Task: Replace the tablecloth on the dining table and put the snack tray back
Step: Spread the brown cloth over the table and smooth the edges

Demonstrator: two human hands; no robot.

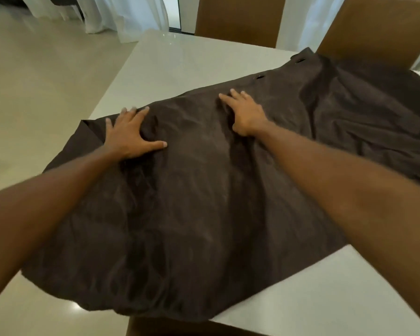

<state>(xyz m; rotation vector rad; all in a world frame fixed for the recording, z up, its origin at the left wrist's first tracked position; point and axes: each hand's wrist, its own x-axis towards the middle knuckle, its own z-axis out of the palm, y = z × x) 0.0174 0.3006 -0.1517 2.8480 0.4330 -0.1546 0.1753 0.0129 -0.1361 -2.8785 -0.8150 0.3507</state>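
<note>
Both hands, left hand [129,137] and right hand [245,115], press flat-fingered on the brown tablecloth [204,202], crumpled and askew on the white bench [180,64]; straightening and the unseen snack tray remain.

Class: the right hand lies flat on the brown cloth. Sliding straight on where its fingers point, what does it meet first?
The right hand would first cross the brown cloth's far edge, just ahead, then bare white table; probably nothing else.
</note>
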